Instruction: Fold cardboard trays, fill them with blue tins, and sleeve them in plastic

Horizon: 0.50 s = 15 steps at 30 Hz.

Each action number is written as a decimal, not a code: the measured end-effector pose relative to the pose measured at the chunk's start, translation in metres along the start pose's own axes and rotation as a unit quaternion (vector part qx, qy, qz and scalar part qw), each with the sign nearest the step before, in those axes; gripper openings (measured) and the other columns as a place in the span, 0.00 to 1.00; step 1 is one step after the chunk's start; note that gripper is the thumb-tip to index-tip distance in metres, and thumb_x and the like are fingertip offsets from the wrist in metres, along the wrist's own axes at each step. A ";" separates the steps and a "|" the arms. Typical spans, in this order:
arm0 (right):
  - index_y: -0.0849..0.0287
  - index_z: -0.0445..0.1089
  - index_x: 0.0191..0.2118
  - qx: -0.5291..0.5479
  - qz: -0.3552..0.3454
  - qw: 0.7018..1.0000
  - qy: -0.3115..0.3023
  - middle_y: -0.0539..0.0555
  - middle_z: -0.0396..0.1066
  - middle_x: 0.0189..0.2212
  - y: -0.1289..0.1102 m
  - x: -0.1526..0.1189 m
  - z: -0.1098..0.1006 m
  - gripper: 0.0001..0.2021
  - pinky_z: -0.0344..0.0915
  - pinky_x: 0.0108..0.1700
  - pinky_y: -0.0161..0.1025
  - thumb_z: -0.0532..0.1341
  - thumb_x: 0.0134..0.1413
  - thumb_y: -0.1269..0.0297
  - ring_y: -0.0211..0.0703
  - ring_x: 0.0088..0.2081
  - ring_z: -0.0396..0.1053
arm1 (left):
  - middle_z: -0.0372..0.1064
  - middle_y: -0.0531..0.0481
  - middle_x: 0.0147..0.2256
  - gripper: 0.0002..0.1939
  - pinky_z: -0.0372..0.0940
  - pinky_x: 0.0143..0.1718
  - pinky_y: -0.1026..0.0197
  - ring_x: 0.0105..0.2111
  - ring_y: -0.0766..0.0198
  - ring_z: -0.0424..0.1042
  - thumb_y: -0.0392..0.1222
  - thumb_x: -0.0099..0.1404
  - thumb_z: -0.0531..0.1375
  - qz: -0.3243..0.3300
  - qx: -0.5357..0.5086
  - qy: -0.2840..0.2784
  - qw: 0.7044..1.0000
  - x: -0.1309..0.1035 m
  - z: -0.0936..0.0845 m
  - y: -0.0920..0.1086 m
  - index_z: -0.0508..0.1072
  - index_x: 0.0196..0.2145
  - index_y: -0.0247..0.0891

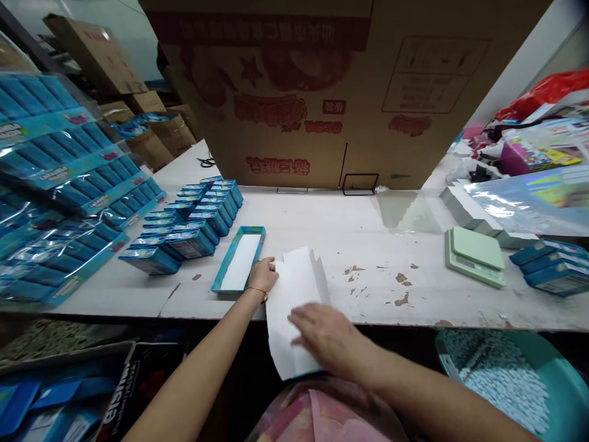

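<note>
Pink clothing [317, 414], nearest, centre. White card sheet [294, 285], one: laid beside the tray, overhanging the near edge of the table [304, 218]; judged unassembled. Left hand [264, 275]: set at the sheet's left edge, next to the tray; whether the edge is gripped cannot be told. Right hand [324, 334]: blurred, fingers extended over the sheet's near part, nothing seen grasped. Blue tray [238, 267], one: already formed, unfilled. Small blue boxes [205, 221]: stood in rows, left of the tray, judged finished but not yet packed in it. Filled display trays [50, 166], far left: stacked, covered in clear film, judged complete.

Table surface: white, chipped to brown at right. Pale green scale [476, 255] and further blue boxes [559, 270]: placed at right. Large brown carton [299, 92]: stood at the far side. Scissors [207, 162]: laid at far left. Teal basin [564, 368], near right, below: filled with small pale pieces [510, 380]. Room: stocked with cartons [99, 52], far left.
</note>
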State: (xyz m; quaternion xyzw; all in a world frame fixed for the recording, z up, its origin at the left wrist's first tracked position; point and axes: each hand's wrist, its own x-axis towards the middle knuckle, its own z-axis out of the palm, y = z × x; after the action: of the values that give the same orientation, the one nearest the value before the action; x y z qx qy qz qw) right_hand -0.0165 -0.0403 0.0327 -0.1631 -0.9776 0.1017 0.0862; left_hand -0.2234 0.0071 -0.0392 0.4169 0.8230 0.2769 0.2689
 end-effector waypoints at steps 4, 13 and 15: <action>0.63 0.64 0.42 -0.067 0.073 0.992 -0.079 0.60 0.65 0.44 0.045 0.055 0.001 0.11 0.61 0.42 0.40 0.48 0.55 0.73 0.45 0.45 0.62 | 0.70 0.50 0.29 0.24 0.61 0.36 0.65 0.32 0.65 0.68 0.25 0.47 0.52 0.052 0.029 -0.002 0.998 -0.025 -0.001 0.009 0.67 0.44 0.32; 0.58 0.63 0.46 -0.027 0.229 0.966 -0.120 0.57 0.67 0.43 0.076 0.047 0.013 0.14 0.61 0.39 0.38 0.51 0.52 0.69 0.45 0.44 0.64 | 0.73 0.47 0.33 0.13 0.59 0.36 0.63 0.36 0.60 0.69 0.34 0.56 0.51 0.163 0.189 -0.127 0.960 -0.041 -0.004 0.023 0.74 0.34 0.40; 0.60 0.63 0.47 0.007 0.345 0.937 -0.050 0.58 0.68 0.41 0.086 0.038 0.007 0.16 0.60 0.39 0.38 0.52 0.52 0.65 0.46 0.43 0.64 | 0.73 0.45 0.32 0.14 0.58 0.34 0.62 0.35 0.58 0.69 0.40 0.59 0.49 0.177 0.206 -0.138 0.953 -0.041 -0.002 0.027 0.75 0.33 0.39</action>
State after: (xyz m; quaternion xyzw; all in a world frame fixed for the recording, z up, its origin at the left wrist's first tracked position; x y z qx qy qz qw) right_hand -0.0270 0.0509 0.0112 -0.4846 -0.8634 0.1405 -0.0023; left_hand -0.1894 -0.0139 -0.0103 0.6360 0.7302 0.0843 0.2348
